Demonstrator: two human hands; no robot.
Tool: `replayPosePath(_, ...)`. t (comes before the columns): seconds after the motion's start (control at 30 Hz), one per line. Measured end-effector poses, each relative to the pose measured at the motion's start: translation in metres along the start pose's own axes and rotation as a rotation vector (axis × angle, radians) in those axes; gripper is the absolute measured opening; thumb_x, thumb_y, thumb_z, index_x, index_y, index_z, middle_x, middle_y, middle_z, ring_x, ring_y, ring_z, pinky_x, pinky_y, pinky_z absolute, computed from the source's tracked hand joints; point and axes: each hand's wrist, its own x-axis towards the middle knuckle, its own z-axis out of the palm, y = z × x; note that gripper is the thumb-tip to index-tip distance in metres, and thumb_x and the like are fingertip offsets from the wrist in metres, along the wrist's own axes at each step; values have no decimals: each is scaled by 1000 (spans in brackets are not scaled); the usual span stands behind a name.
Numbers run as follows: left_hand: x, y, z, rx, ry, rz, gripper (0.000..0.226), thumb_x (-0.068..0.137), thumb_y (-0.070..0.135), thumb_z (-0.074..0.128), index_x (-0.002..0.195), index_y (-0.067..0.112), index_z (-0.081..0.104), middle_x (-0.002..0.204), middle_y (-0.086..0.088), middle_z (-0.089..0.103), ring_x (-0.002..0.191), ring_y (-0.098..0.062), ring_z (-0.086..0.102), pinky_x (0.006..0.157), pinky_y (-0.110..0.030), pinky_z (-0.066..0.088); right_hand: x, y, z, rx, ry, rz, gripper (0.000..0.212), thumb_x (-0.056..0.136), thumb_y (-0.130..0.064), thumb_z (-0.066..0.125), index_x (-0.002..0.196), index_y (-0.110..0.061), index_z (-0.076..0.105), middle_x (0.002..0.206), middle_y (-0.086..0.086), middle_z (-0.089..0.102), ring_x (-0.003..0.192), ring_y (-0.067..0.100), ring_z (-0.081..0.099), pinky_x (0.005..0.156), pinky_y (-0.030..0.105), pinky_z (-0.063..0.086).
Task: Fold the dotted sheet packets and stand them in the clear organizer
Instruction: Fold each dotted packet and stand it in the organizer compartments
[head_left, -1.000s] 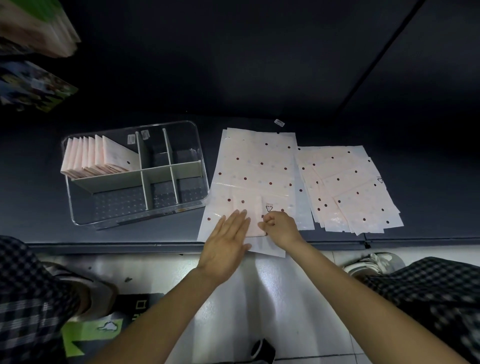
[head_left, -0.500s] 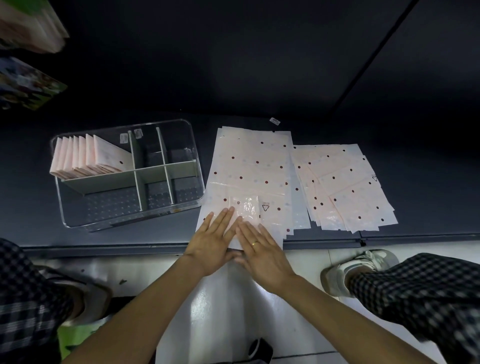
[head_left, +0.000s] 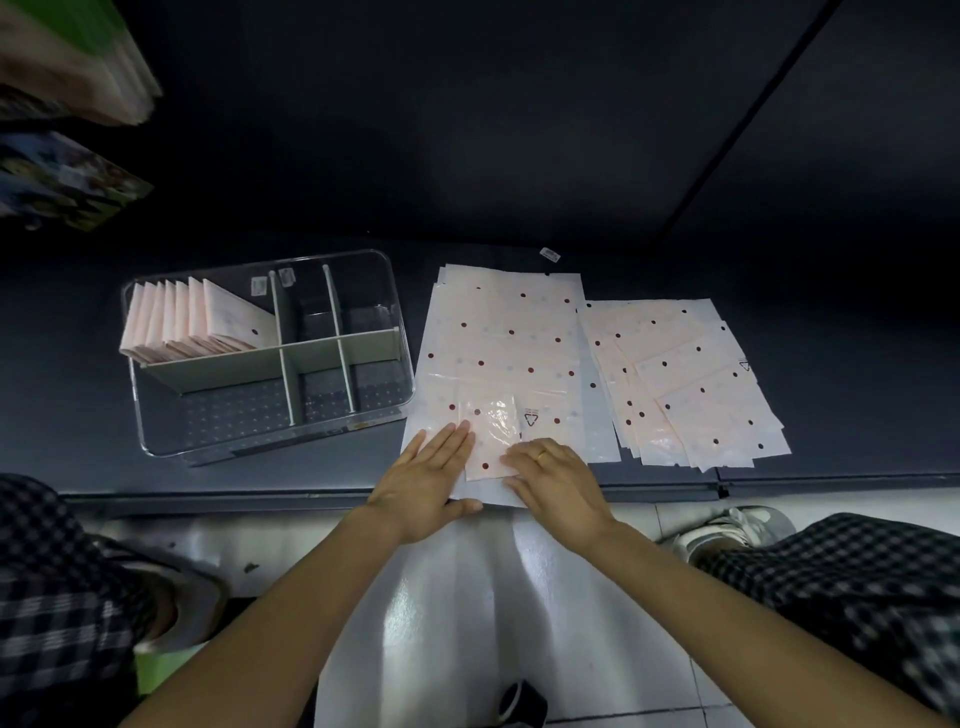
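Head view, the only one I have. Writing first: a small triangle mark (head_left: 530, 419) is printed on the top sheet beside the folded packet, and a second triangle mark (head_left: 744, 365) sits on the right pile; I can't read any text in either. Two small stickers (head_left: 258, 285) on the organizer's far wall and a tiny label (head_left: 549, 253) lying on the surface behind the sheets are too small to read.

Task things: the folded dotted packet (head_left: 491, 436) lies flat on the near end of the middle stack of dotted sheets (head_left: 506, 338). My left hand (head_left: 423, 486) is flat, fingers straight, pressing just left of the packet's edge. My right hand (head_left: 556, 480) is also flat and released, fingers over the packet's near right corner, a ring (head_left: 542, 457) on one finger. Neither hand grips anything. A second fanned pile of dotted sheets (head_left: 691, 384) lies just right of the stack. The clear organizer (head_left: 156, 447) stands left of the stack, near it; folded packets (head_left: 192, 322) stand in a leaning row in its far-left compartment.

Surface and room: dark blue-grey surface (head_left: 831, 364), dark wall behind. Glossy white floor tiles (head_left: 452, 597) below, checked trousers (head_left: 857, 582) at both sides, a shoe (head_left: 732, 527) on the right. Blurred coloured items (head_left: 62, 182) top left.
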Motion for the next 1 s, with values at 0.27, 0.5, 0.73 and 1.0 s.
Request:
replayPosePath(0.27,1,-2,-1,-62,-3,10,81,94,60,30,150,18,-12,156,5,-21,142,-7,-20,112,-29,-17,21,2,4,-184,-34,-269,19,63,-23,85,70,-13,71,70,2,65,60,17,61,51,21,51)
replayPosePath(0.5,3,0,-4,-291,155,-39,73,93,48,48,151,20,14,159,6,7,146,-9,-1,116,-25,-3,41,-2,-16,-264,-31,-315,27,44,-6,86,57,-15,64,54,-2,58,47,14,54,42,19,43)
replayPosePath(0.73,-1,5,-66,-1034,465,-176,10,79,10,73,76,15,65,66,11,60,61,-4,50,56,-17,38,76,-11,-81,425,-107,50,12,99,-23,43,96,-15,50,68,-1,53,58,10,47,54,18,35)
replayPosePath(1.0,-33,-37,-127,-1228,349,-202,9,81,8,72,83,17,69,85,-2,72,80,-16,68,77,-37,57,143,-42,-128,698,-353,148,6,86,-18,65,92,-20,64,84,-1,69,77,10,67,65,19,56)
